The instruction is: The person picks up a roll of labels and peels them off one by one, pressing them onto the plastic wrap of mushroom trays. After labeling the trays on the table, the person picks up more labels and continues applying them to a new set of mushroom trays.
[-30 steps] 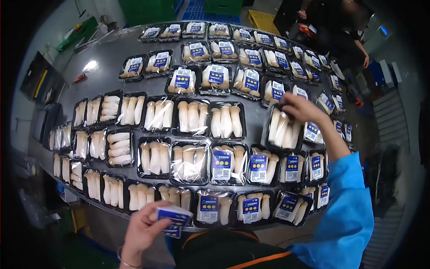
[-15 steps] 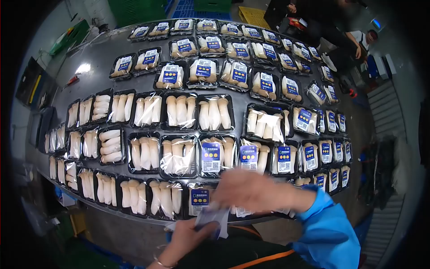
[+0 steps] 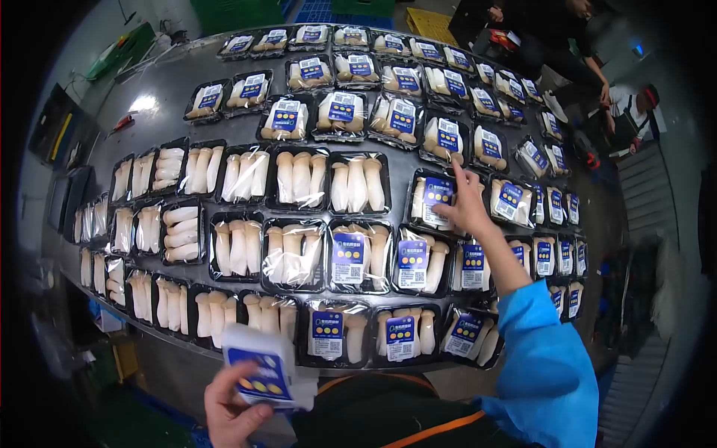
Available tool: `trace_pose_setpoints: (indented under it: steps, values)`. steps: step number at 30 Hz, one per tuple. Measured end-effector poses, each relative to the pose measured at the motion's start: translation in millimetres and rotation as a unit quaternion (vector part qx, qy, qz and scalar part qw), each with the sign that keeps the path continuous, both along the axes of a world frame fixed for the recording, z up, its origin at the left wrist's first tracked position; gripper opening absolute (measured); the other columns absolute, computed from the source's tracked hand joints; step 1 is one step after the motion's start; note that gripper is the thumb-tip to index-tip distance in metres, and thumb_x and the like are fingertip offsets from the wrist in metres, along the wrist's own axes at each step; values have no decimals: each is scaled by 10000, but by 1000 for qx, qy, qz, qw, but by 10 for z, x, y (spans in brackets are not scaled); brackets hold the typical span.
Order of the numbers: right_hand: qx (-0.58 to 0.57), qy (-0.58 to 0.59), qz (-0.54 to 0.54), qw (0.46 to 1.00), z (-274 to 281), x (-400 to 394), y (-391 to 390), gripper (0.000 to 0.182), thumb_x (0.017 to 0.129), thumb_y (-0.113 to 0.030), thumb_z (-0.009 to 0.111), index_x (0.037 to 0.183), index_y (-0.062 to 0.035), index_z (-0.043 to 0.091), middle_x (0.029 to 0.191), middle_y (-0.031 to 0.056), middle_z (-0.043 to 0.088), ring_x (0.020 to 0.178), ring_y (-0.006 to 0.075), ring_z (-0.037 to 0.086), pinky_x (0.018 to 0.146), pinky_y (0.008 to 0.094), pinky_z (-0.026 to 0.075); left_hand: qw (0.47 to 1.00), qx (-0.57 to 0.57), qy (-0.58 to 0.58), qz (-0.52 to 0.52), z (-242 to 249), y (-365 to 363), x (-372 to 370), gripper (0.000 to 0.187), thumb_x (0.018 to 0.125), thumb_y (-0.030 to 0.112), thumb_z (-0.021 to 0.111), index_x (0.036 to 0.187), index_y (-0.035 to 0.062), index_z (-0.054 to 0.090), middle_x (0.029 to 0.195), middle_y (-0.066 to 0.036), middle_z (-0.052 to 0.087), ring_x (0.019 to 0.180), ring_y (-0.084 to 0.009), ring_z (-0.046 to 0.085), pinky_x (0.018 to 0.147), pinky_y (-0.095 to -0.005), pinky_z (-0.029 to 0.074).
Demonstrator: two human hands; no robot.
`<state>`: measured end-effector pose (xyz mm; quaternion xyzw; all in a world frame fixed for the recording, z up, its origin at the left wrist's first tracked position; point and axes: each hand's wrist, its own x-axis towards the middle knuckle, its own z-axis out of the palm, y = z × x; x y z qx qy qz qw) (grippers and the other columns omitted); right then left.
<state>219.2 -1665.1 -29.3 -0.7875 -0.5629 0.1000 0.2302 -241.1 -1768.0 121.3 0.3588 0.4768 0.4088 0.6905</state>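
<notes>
On the grey metal table (image 3: 172,84), the right hand (image 3: 470,203), thumb and forefinger spread wide, touches a rectangular blue-and-white label (image 3: 436,193) on a film-wrapped black plastic mushroom tray (image 3: 419,203); by the table's near edge, the left hand (image 3: 228,407) grips a stack of similar labels (image 3: 263,373).

The fingers of the right hand (image 3: 470,203) hide the right side of a mushroom tray (image 3: 420,211) and part of its label (image 3: 438,192); the forearm (image 3: 504,261) covers parts of the row nearer the body. In the left hand (image 3: 233,411), the label stack (image 3: 254,373) is blurred, its count unclear. The bottom edge crops the blue sleeve (image 3: 549,366); the top edge crops a dark-clothed person (image 3: 549,37). Fine print on the far trays (image 3: 351,37) is too small to read.
</notes>
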Motion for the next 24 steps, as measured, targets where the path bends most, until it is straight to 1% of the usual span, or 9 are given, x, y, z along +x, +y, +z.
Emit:
trace_pose_setpoints:
  steps: [2, 5, 7, 9, 15, 18, 20, 21, 24]
  values:
    - [-16, -15, 45, 999, 35, -9, -113, 399, 708, -176, 680, 1069, -38, 580, 969, 149, 542, 1017, 319, 503, 873, 372, 425, 988, 114, 90, -47, -247, 7, 11, 356, 782, 7, 598, 1118, -62, 506, 913, -121, 610, 834, -134, 567, 741, -234, 441]
    - [-12, -109, 111, 988, 281, -387, -233, 282, 774, -212, 626, 990, -32, 611, 958, 128, 568, 942, 308, 543, 792, 365, 459, 994, 31, 101, 13, 94, 181, 495, 202, 828, -31, 539, 1026, -58, 563, 903, -90, 614, 810, -91, 562, 733, -198, 434]
    - [-19, 256, 174, 951, 1016, -1149, -393, 338, 795, -202, 626, 1088, -43, 568, 993, 131, 576, 922, 261, 573, 800, 344, 453, 988, 46, 131, -66, 48, 176, 509, 240, 816, -19, 578, 1057, -21, 577, 846, -111, 654, 789, -99, 605, 658, -207, 476]
    - [-78, 408, 324, 850, 1449, -1722, -665, 427, 811, -223, 629, 1185, -68, 495, 991, 138, 562, 952, 260, 555, 826, 346, 435, 978, 55, 172, -105, 18, 196, 484, 191, 815, -12, 583, 1005, -19, 600, 820, -107, 660, 757, -90, 609, 643, -206, 479]
    - [33, 318, 514, 796, 1533, -2163, -549, 208, 791, -117, 597, 990, -55, 607, 859, 79, 573, 838, 247, 558, 756, 354, 441, 930, 187, 285, -137, 13, 228, 334, 89, 757, 48, 666, 829, 2, 644, 609, -74, 625, 557, -46, 581, 465, -210, 441]
    - [125, 132, 461, 869, 1509, -1886, 48, 179, 765, -73, 619, 943, -69, 618, 807, 63, 586, 723, 222, 574, 676, 317, 461, 949, 15, 225, -219, -582, 6, 309, 125, 772, 73, 666, 867, -6, 650, 647, -54, 629, 644, -36, 565, 562, -211, 453]
    - [93, 157, 329, 926, 1329, -1440, 812, 217, 730, -42, 634, 930, -32, 553, 835, 69, 579, 726, 164, 564, 660, 288, 460, 973, -68, 173, -139, -612, -13, 215, 124, 780, 82, 661, 865, -8, 654, 682, -44, 637, 677, -55, 575, 605, -219, 460]
    - [-62, 218, 288, 930, 1168, -1256, 1117, 265, 707, -42, 644, 946, -19, 530, 852, 78, 580, 774, 172, 554, 692, 291, 452, 980, -152, 117, -60, -620, -22, 167, 125, 788, 91, 657, 862, -10, 658, 718, -34, 644, 711, -74, 586, 648, -226, 468]
    - [-200, 57, 335, 919, 17, -887, 1706, 428, 594, -123, 729, 955, -18, 525, 882, 122, 572, 825, 229, 544, 728, 325, 448, 997, -73, -34, -8, -352, 325, 30, 573, 712, -86, 631, 1241, 0, 429, 984, -55, 607, 907, -126, 585, 710, -253, 493]
